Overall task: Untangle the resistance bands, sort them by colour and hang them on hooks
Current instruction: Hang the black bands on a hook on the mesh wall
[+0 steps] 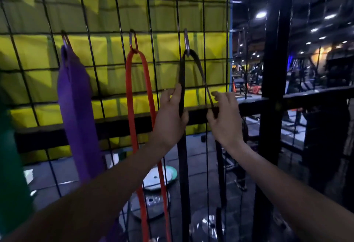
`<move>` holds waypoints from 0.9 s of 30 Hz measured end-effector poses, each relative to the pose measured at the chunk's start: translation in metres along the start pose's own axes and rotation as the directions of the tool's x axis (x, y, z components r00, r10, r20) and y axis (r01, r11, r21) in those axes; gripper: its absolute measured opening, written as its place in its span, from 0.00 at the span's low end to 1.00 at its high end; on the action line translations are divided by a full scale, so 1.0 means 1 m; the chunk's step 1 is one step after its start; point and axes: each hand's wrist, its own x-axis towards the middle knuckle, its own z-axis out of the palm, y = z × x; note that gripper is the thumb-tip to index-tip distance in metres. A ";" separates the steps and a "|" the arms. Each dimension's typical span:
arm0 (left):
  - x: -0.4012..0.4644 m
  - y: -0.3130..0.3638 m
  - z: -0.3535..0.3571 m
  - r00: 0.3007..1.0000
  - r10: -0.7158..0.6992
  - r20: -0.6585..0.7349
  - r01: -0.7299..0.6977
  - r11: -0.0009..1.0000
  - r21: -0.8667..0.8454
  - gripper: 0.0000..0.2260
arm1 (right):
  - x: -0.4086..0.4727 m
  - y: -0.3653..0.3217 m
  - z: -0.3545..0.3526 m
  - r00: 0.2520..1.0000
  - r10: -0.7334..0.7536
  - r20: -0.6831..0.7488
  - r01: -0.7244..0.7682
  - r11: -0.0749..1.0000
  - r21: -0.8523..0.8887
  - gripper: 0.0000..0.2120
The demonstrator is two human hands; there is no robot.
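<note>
**Black band on the right-hand hook**

The black band (199, 69) hangs from a hook (186, 42) on the wire grid (118, 31). The left hand (169, 113) and right hand (225, 115) each grip one strand. The red band (130, 96) and purple band (76, 103) hang alongside.

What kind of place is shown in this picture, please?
Most likely a gym. Resistance bands, a purple band, a red band and a black band, hang from hooks on a wire grid; weight plates lie on the floor below.

Black band (182, 80) looped through right hook (186, 40); red band (132, 107) on middle hook (133, 39); wide purple band (76, 107) on left hook (65, 40).
</note>
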 end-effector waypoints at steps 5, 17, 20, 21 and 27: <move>-0.014 0.000 0.003 0.999 -0.005 0.046 0.009 0.996 -0.086 0.31 | -0.018 0.000 -0.005 0.999 -0.017 0.028 0.016 1.000 0.021 0.20; -0.112 0.000 0.030 0.977 0.057 0.206 -0.004 0.969 -0.247 0.24 | -0.130 -0.002 -0.037 0.920 0.317 0.229 -0.258 0.932 -0.255 0.22; -0.155 -0.001 0.051 0.945 0.035 0.324 0.064 0.955 -0.289 0.24 | -0.179 0.006 -0.046 0.858 0.437 0.271 -0.330 0.872 -0.363 0.20; -0.170 -0.001 0.058 0.932 0.029 0.362 0.084 0.952 -0.293 0.24 | -0.196 0.007 -0.051 0.837 0.473 0.276 -0.355 0.852 -0.385 0.20; -0.257 0.024 0.103 0.820 0.069 0.568 0.130 0.944 -0.302 0.23 | -0.298 0.026 -0.085 0.708 0.660 0.252 -0.540 0.736 -0.408 0.18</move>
